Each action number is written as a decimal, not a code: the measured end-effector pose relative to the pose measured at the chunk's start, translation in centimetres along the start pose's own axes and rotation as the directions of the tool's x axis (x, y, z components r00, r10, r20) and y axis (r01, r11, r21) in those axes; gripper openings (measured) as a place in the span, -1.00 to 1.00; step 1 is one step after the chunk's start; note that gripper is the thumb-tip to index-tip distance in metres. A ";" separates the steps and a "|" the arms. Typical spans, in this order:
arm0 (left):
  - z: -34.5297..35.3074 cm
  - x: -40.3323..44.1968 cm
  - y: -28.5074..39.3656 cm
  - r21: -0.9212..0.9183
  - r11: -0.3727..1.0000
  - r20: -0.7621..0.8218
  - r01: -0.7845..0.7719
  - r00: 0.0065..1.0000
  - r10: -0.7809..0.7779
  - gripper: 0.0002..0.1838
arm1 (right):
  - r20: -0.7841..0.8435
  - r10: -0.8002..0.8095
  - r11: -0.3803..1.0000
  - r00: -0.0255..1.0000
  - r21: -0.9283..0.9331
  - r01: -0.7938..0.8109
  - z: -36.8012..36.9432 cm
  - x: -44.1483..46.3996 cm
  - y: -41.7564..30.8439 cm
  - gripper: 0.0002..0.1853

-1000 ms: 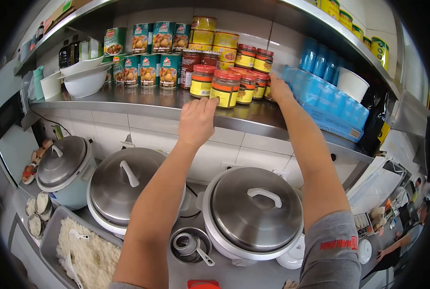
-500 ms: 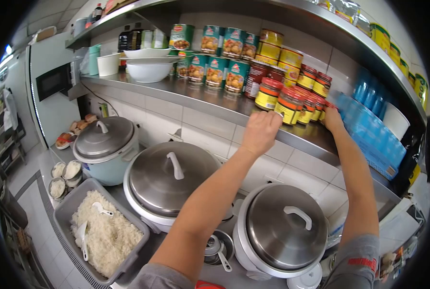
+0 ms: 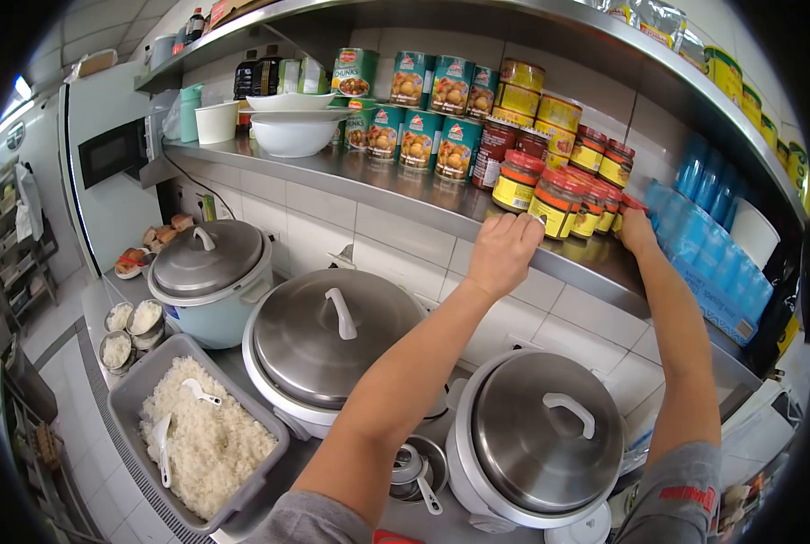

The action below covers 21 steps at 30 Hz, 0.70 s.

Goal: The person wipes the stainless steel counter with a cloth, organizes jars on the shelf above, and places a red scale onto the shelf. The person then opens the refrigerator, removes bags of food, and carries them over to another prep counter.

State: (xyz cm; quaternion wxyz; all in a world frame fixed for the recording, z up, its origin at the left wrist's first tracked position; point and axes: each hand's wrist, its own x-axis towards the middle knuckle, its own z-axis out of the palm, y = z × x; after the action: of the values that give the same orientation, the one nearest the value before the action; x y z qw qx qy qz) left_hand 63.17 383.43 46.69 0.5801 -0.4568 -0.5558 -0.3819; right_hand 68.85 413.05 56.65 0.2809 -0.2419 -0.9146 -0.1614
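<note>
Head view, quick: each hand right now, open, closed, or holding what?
Left hand: fingers curled at the edge of the silver metal shelf; grip can't be told.
Right hand: fingers closed on a round, red-lidded jar.

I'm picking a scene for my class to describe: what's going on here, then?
A person's right hand seems to grasp the rightmost of several red-lidded, yellow-labelled glass jars on a grey metal shelf. The left hand is at the shelf's front edge, close to the foremost jars; whether it grips anything is unclear.
</note>
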 end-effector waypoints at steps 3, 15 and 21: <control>0.0 -0.1 -0.1 -0.007 1.000 0.001 0.007 1.000 -0.007 -0.73 | -0.013 -0.032 0.999 0.999 -0.004 0.032 0.3 0.0 0.2 -0.60; 0.0 0.0 0.2 0.053 0.998 0.134 0.038 0.990 -0.045 -0.76 | -0.072 0.005 0.999 0.997 -0.048 -0.009 -0.6 -2.0 -0.8 -0.81; 0.1 -0.1 0.4 0.056 0.997 0.113 0.049 0.992 -0.055 -0.72 | 0.011 -0.053 0.995 0.999 -0.087 0.054 0.2 -0.1 -0.3 -0.77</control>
State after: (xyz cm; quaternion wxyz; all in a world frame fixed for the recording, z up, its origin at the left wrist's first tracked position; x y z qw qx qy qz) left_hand 63.51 383.64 46.58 0.5491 -0.4479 -0.6098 -0.3550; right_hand 68.71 412.86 56.37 0.2617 -0.2303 -0.9140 -0.2078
